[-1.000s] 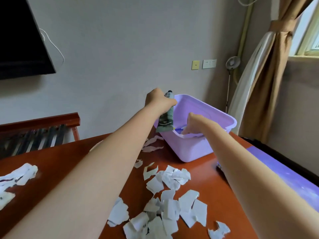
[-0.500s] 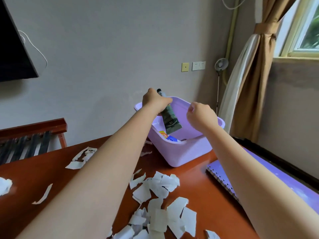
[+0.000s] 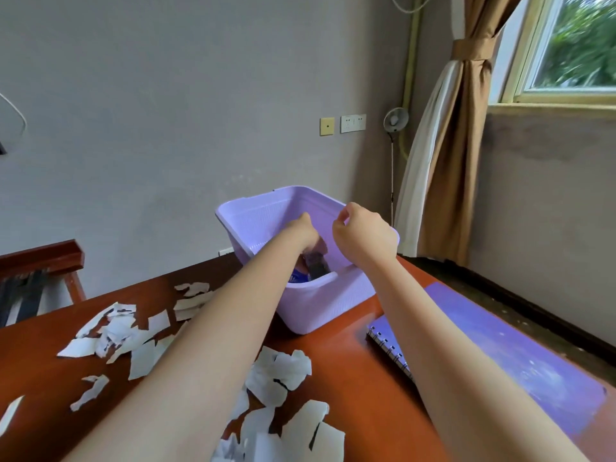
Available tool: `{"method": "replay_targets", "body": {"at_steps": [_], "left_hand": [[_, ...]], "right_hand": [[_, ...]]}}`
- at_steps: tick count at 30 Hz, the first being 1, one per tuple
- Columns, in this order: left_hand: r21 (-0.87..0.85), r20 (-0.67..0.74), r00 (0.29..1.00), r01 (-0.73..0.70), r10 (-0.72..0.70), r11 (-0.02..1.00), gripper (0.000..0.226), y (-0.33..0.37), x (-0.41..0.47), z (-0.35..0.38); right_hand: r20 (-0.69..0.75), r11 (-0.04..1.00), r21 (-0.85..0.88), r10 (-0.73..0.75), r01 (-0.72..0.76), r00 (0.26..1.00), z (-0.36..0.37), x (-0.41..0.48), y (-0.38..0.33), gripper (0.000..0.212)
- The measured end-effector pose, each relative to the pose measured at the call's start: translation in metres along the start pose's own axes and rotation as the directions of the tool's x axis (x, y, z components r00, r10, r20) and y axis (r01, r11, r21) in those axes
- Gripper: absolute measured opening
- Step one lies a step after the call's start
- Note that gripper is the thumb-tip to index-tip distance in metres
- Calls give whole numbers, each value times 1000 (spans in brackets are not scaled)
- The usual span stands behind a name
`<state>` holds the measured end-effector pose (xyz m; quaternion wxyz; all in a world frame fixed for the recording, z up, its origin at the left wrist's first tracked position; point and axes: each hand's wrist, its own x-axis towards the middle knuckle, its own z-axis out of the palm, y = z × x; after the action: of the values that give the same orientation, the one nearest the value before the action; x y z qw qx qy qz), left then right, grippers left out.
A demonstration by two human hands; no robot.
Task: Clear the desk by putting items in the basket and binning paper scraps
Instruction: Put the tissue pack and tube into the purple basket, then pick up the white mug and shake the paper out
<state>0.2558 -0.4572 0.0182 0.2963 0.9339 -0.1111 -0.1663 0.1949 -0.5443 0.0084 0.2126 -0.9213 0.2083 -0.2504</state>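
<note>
A lilac plastic basket (image 3: 328,306) stands on the red-brown desk (image 3: 360,388). My left hand (image 3: 304,232) reaches down inside it and grips a dark tube (image 3: 318,267) that points toward the basket floor; the fingers are mostly hidden. Something blue (image 3: 296,277) lies at the bottom beside the tube. My right hand (image 3: 363,235) hovers over the basket's right rim, fingers curled, holding nothing. Torn white paper scraps (image 3: 281,373) lie scattered across the desk in front of the basket, with more scraps (image 3: 111,331) to the left.
A purple spiral notebook (image 3: 520,358) lies on the desk's right side, near the basket. A wooden chair back (image 3: 43,258) stands beyond the left desk edge. A curtain (image 3: 450,161) and window are at the right, and the wall is behind the basket.
My left hand has lowered the tube from above the rim into the basket. My right hand has lifted out of the basket and hovers over the rim. The view has shifted right.
</note>
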Motion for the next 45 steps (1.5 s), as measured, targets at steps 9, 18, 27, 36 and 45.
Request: {"method": "replay_targets", "body": {"at_steps": [9, 18, 27, 36, 45], "left_hand": [[68, -66, 997, -25, 30, 997, 58, -15, -4, -17], [-188, -363, 910, -281, 199, 941, 13, -41, -65, -64], [-231, -620, 781, -269, 72, 935, 25, -124, -172, -110], [-363, -688, 700, -107, -189, 926, 24, -259, -279, -128], [-418, -749, 529, 88, -398, 904, 30, -381, -357, -164]], "right_hand": [[5, 997, -64, -30, 31, 1000, -1, -5, -2, 25], [80, 996, 52, -72, 68, 994, -19, -37, -44, 28], [198, 924, 133, -379, 359, 904, -41, -127, -144, 24], [367, 839, 138, -536, 526, 760, -34, -233, -233, 32], [466, 761, 231, -633, 606, 618, 12, -322, -313, 33]]}}
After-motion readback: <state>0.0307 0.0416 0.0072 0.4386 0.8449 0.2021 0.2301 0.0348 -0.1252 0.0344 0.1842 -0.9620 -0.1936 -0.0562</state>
